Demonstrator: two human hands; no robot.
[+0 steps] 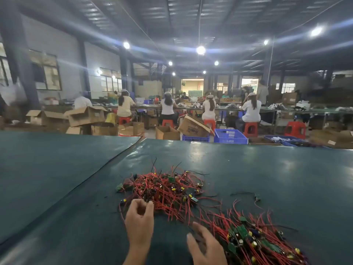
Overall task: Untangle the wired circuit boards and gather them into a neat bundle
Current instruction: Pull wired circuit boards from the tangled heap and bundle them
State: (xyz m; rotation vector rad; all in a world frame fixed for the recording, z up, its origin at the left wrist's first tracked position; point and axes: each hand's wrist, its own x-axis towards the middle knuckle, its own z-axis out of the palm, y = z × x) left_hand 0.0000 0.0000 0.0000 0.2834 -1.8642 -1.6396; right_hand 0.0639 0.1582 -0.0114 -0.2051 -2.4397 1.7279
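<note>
The wide table in front of me is covered with dark green matting (pixel 57 169), and a diagonal seam (pixel 107 165) shows where two sheets overlap. Beyond it is a big hall with grey walls (pixel 63 54), dark-framed windows (pixel 45 71) on the left and dark steel columns (pixel 21 60). Bright round lamps (pixel 200 50) hang from the corrugated metal roof (pixel 191 16). Workers in white caps (pixel 168 108) sit with their backs to me on red plastic stools (pixel 250 129) at a long bench (pixel 286 110). Open cardboard boxes (pixel 86 115) and blue plastic crates (pixel 230 135) crowd the floor. A lit doorway (pixel 192 85) glows at the far end.
</note>
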